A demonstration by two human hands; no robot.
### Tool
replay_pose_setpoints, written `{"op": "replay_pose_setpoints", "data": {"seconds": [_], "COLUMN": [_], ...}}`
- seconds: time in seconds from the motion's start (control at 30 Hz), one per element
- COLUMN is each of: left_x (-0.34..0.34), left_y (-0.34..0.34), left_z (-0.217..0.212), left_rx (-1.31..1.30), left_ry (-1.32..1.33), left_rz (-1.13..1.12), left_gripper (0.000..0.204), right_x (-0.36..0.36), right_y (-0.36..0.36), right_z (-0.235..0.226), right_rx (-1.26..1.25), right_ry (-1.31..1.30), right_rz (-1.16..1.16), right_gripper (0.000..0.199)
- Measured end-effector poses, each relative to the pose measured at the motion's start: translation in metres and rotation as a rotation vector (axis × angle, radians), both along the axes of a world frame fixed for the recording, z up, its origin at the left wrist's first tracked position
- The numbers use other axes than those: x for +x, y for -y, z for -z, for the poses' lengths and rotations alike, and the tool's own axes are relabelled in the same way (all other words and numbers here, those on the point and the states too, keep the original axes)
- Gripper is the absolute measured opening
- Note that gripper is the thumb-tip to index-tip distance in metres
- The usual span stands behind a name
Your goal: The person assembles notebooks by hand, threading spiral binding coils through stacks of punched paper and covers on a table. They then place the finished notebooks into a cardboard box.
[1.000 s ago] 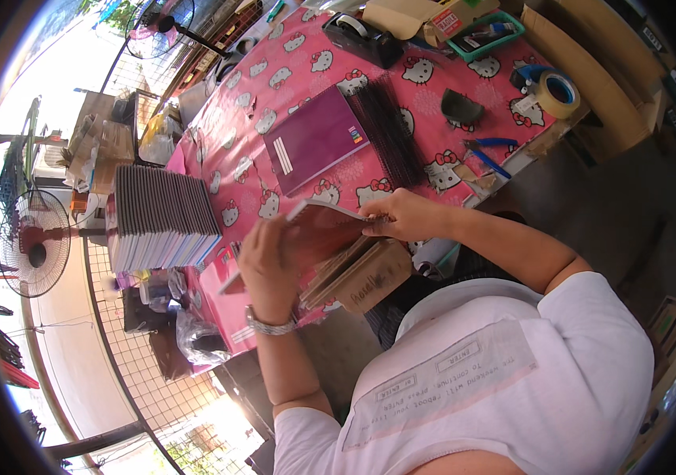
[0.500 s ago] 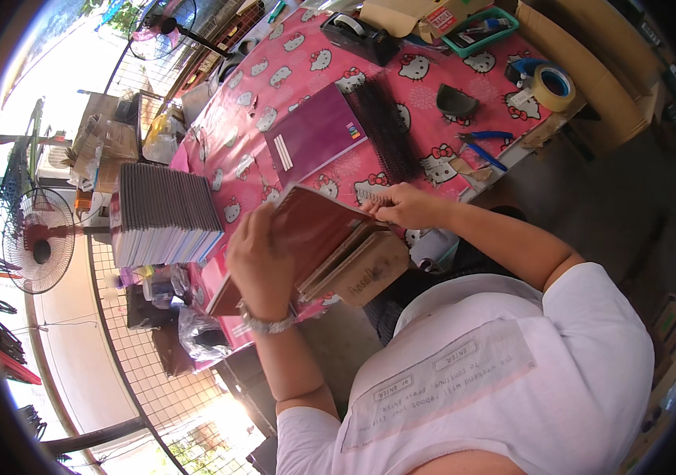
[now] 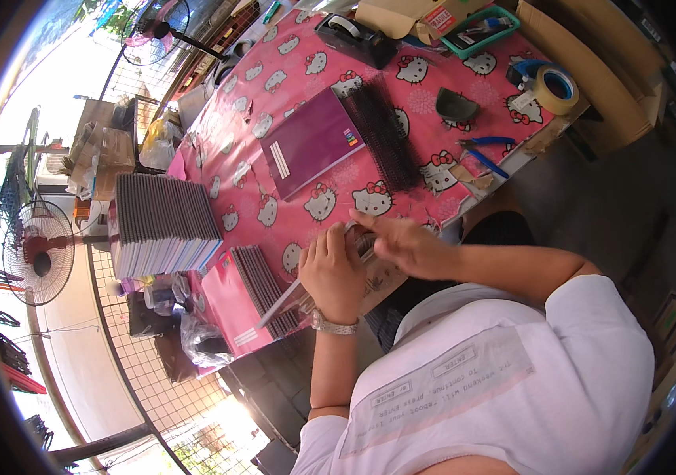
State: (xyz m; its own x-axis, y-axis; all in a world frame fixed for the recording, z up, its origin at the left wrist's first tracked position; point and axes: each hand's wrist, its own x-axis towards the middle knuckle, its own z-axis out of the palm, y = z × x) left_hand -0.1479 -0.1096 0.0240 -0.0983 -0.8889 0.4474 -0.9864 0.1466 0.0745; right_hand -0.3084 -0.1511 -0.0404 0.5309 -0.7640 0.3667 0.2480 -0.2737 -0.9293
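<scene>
My left hand (image 3: 330, 271), with a metal-band watch on its wrist, is closed around a notebook (image 3: 279, 304). That notebook is tilted nearly edge-on, so only a thin pale strip shows below the hand. My right hand (image 3: 411, 245) is at the notebook's upper end, its index finger stretched toward my left fingertips and the other fingers partly curled. The coil at that end is hidden by the hands. Under them stands a brown box-like block (image 3: 384, 283). To the left lies a stack of pink spiral notebooks (image 3: 235, 289).
A tall stack of notebooks (image 3: 165, 218) stands at the left. Beyond my hands lie a purple notebook (image 3: 312, 146) and black plastic coils (image 3: 385, 131). Blue-handled pliers (image 3: 487, 152), tape rolls (image 3: 556, 87), a tape dispenser (image 3: 354, 39) and a green tray (image 3: 480, 32) sit farther off.
The notebook has turned from showing its reddish-brown cover to nearly edge-on. My left hand has moved right, close to my right hand, uncovering the pink notebooks. My right index finger has stretched out.
</scene>
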Motion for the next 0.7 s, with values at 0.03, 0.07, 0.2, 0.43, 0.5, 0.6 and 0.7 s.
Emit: {"op": "replay_pose_setpoints", "data": {"seconds": [0.03,0.07,0.2,0.43,0.5,0.6,0.7], "left_x": [0.002,0.007,0.010,0.008,0.005,-0.001,-0.002], "left_y": [-0.003,-0.007,-0.012,-0.016,-0.017,-0.017,-0.018], "left_z": [-0.001,-0.004,-0.011,-0.012,-0.013,-0.013,-0.015], "left_rx": [0.008,0.032,0.049,0.078,0.097,0.073,0.088], "left_ry": [0.000,-0.016,-0.092,-0.100,-0.103,-0.144,-0.147], "left_rz": [-0.004,0.050,0.193,0.272,0.241,0.220,0.198], "left_gripper": [0.017,0.019,0.018,0.022,0.021,0.017,0.017], "right_x": [-0.011,-0.015,-0.029,-0.042,-0.043,-0.042,-0.041], "right_y": [0.016,0.030,0.063,0.062,0.059,0.057,0.054], "right_z": [-0.012,-0.015,-0.026,-0.047,-0.045,-0.041,-0.044], "right_rx": [0.089,0.137,-0.344,-0.694,-0.690,-0.554,-0.568], "right_ry": [-0.109,-0.162,-0.132,-0.204,-0.222,-0.259,-0.191], "right_rz": [-0.079,-0.121,-0.139,-0.086,-0.082,-0.169,-0.173], "right_gripper": [0.054,0.049,0.029,0.033,0.033,0.035,0.034]}}
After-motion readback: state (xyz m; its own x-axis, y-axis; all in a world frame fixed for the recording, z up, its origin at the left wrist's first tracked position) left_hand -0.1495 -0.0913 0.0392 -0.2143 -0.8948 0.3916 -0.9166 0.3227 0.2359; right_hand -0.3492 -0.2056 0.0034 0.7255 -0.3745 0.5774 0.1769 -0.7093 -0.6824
